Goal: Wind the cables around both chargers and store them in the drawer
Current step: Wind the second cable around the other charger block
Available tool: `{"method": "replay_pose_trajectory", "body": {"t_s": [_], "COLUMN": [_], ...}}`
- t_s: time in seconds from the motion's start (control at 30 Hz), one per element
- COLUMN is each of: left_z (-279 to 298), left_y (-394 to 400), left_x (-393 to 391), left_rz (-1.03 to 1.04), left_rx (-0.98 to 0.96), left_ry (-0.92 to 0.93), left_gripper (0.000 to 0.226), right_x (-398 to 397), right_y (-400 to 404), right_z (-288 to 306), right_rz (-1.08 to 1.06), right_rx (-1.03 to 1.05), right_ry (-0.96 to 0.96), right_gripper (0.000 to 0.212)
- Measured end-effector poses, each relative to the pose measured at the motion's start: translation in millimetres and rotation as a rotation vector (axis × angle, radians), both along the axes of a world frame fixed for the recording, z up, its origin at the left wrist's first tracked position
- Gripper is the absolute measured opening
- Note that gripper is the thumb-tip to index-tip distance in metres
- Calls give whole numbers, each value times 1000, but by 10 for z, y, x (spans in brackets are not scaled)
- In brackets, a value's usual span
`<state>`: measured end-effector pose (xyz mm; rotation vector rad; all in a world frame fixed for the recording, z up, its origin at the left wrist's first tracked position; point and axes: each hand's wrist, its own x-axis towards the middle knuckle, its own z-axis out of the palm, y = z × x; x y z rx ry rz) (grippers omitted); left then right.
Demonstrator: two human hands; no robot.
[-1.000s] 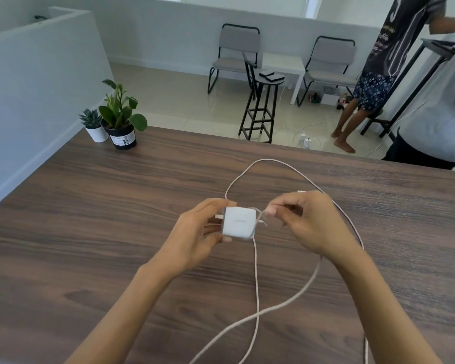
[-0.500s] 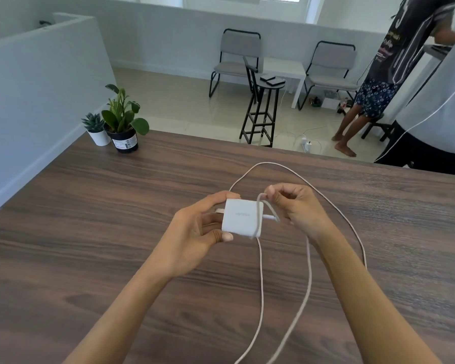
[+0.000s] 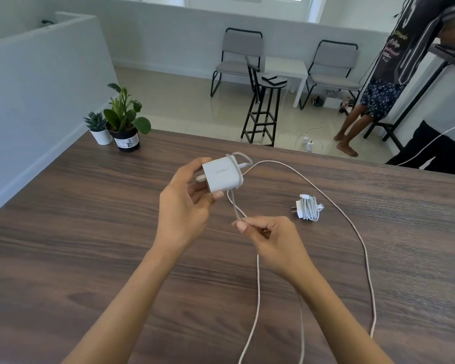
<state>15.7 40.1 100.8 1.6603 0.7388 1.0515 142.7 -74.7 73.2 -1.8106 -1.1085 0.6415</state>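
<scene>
Winding second charger: left hand gripping it, right hand pinching cable just below; next wrap likely needs slack fed.

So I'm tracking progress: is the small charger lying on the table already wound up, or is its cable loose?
Wound up. The small charger lies on the table with its white cable bundled tightly around it, untouched by either hand.
</scene>
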Motion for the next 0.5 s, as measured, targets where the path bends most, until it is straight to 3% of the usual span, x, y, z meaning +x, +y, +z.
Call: {"method": "replay_pose_trajectory", "body": {"t_s": [0.13, 0.27, 0.5], "left_z": [-107, -211, -462], "left_y": [153, 135, 165], "left_x": [1, 23, 55], "left_rz": [88, 93, 92], "left_rx": [152, 231, 323], "left_ry": [127, 204, 307], "left_gripper": [60, 60, 61], "right_x": [-41, -13, -25], "right_y": [-184, -292, -463], "right_z": [155, 365, 788], "right_rz": [12, 102, 228], "right_rx": [95, 99, 112], "right_ry": [-285, -441, -551], "right_gripper": [18, 26, 21]}}
